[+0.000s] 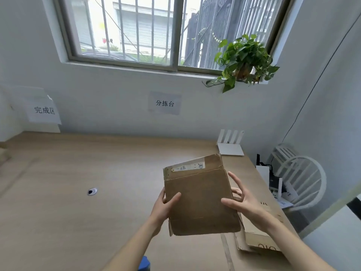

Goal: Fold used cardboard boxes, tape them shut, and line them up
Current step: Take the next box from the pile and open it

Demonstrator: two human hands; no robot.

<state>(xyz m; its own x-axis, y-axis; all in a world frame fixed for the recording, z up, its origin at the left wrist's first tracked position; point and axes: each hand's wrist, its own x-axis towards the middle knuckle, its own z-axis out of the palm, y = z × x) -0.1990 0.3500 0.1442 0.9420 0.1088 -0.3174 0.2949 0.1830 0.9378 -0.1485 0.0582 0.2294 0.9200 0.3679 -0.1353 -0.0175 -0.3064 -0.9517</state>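
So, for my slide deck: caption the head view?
Both hands hold a flattened cardboard box above the wooden table.

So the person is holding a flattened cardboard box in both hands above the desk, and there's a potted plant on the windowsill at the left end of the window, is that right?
Not quite. The potted plant sits at the right end of the windowsill, not the left, as the head view shows. The rest holds: the left hand and the right hand hold the flattened cardboard box above the desk.

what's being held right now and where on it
A flattened cardboard box: left hand grips its left edge, right hand touches the right edge, fingers spread.
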